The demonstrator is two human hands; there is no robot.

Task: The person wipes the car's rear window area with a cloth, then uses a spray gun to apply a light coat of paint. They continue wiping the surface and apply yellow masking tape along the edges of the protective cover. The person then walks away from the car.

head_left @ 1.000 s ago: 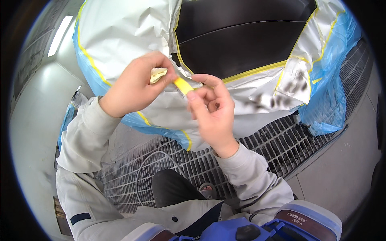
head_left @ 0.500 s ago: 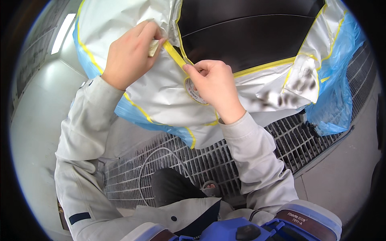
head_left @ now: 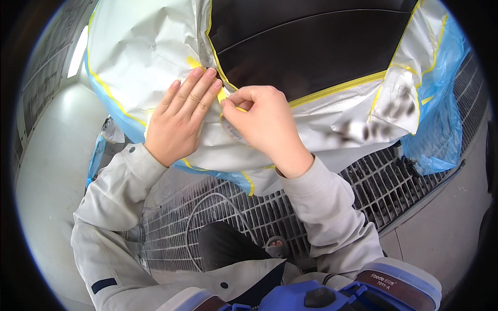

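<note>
My left hand [head_left: 179, 111] lies flat on the white masking sheet [head_left: 140, 46], fingers stretched out over a strip of yellow masking tape [head_left: 194, 62]. The tape's upper end shows past my fingertips. Its lower end runs to my right hand [head_left: 264, 124], where thumb and bent fingers pinch it. A sliver of something pale shows at the edge of my left hand; I cannot make out what it is. Just beyond both hands lies a glossy black panel [head_left: 316, 52], bordered by yellow tape and the sheet. A round label [head_left: 231, 127] on the sheet is partly hidden by my right hand.
Blue plastic film [head_left: 438, 124] hangs at the right edge of the covered object. Dark smudges [head_left: 363, 130] mark the sheet's right part. Below are a metal floor grating [head_left: 373, 181] and a looped grey hose [head_left: 189, 223]. A blue respirator [head_left: 306, 298] fills the lower edge.
My left hand has come down and opened from a closed grip onto the tape. My right hand has shifted slightly left and down, still pinching the strip, which now lies against the sheet.
</note>
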